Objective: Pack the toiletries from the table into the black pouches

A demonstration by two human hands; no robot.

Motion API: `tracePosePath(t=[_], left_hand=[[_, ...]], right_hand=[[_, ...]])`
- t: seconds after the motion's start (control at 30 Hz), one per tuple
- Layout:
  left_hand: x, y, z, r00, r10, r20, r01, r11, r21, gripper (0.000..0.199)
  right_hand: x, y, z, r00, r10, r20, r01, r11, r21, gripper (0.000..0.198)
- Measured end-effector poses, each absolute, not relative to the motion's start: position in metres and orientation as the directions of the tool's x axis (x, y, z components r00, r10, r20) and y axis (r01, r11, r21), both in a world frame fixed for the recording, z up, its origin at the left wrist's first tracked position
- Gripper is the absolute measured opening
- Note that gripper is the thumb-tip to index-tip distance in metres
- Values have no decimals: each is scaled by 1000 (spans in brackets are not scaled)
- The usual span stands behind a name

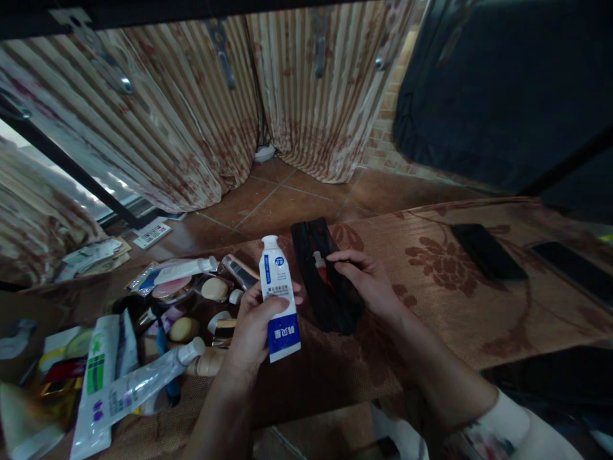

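My left hand (258, 319) is closed round a white and blue toothpaste tube (281, 291), held cap end up with its printing upside down. Just right of it, a black zip pouch (306, 268) lies on the cloth with its mouth parted. Inside the pouch shows a small bottle (320, 260) with a pale top and reddish body. My right hand (366, 281) grips the pouch's right edge, thumb and forefinger close to the bottle's top; its other fingertips are partly hidden.
Left of my hands lie several tubes (138, 390), round compacts (214, 289) and other cosmetics. A patterned brown cloth (431, 306) covers the table; two dark phones (488, 250) rest at right. Papers (93, 255) sit at far left. Curtains (191, 115) hang beyond the tiled floor.
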State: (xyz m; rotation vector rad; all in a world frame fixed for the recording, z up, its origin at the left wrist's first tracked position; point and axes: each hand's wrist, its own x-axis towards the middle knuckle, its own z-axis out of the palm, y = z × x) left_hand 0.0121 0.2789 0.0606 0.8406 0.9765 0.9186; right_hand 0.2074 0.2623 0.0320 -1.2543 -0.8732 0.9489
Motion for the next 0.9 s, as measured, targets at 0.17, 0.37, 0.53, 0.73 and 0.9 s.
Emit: tracePosePath(t=[0.17,0.37,0.53,0.73,0.9], left_hand=[[12,280,60,280,914,-293,-254,365,895,23],[12,280,61,280,913,-296,-258,369,893,23],[12,280,60,271,911,-310,-243,377,894,23],[14,279,63,253,911,-326,-254,387,886,24],[14,279,63,255,909,-329,-248,390,886,24]], right_hand=[[207,262,33,362,932,25,-100,66,-993,13],[207,262,33,364,931,22,-113,67,-991,12],[206,262,34,367,930,37,-92,76,-993,11],[205,261,35,362,932,20,-105,63,-992,14],[206,261,34,350,936,19,-96,56,-994,14]])
